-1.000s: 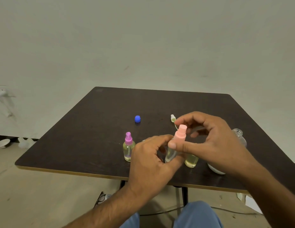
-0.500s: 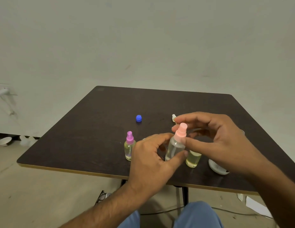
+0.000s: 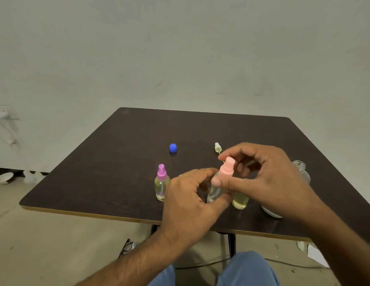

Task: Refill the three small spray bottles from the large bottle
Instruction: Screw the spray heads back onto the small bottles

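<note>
The left hand point(image 3: 188, 201) wraps the body of a small clear plastic spray bottle with a pink pump top point(image 3: 218, 182), held just above the near edge of the dark brown table point(image 3: 122, 162) and tilted a little to the right, while the right hand point(image 3: 268, 180) pinches the pink pump collar between thumb and curled fingers. Judging from this grip, the step is turning the pump on its thread; whether it is going on or coming off cannot be told. To do it well, the left hand should keep the bottle steady and nearer upright so no liquid slops out, and the right should twist at the collar, not the nozzle. A second small clear bottle with a purple pump top point(image 3: 161, 183), holding pale yellow liquid, stands to the left; a third small bottle without a top point(image 3: 240, 200), also yellowish, stands just right of the held one. Its cream pump with dip tube point(image 3: 217, 147) lies farther back, near a blue screw cap point(image 3: 173, 147). The large clear open-necked bottle point(image 3: 299, 168) stands at the right, mostly hidden behind the right hand.
</note>
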